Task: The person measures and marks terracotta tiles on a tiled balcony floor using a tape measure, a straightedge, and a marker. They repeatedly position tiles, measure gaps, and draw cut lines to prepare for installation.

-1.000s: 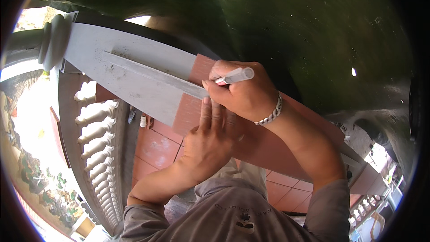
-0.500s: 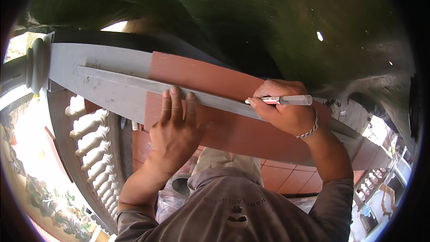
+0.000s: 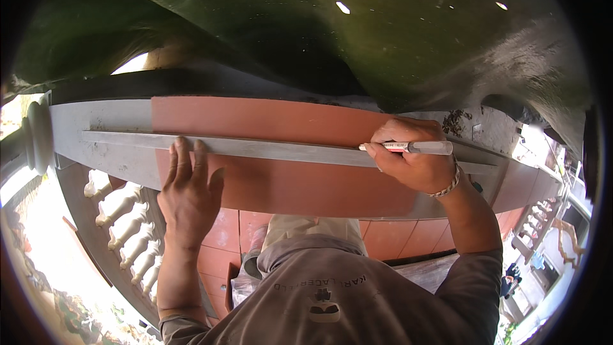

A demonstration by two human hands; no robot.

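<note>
A terracotta-coloured tile (image 3: 255, 115) lies across a grey ledge (image 3: 121, 114), with a long grey straight bar (image 3: 274, 149) resting on top of it lengthwise. My left hand (image 3: 190, 195) presses its outstretched fingertips on the bar near the tile's left end. Held between the fingers of my right hand (image 3: 415, 156) is a pen-like marker (image 3: 429, 147), clear at the back and pale with red at the front. Its tip touches down at the bar's far edge, toward the tile's right end. Whether a line shows there is too small to tell.
A large dark green, glossy curved form (image 3: 255, 19) overhangs the ledge's far side. White balusters (image 3: 131, 220) stand below at the left. Beneath me are red floor tiles (image 3: 220, 230) and plastic-wrapped material (image 3: 428, 275). Dry debris (image 3: 454, 121) lies on the ledge at right.
The view has turned, so tile and bar appear further left and more level. My right hand has slid the marker rightward along the bar. My left hand stays near the tile's left end.
</note>
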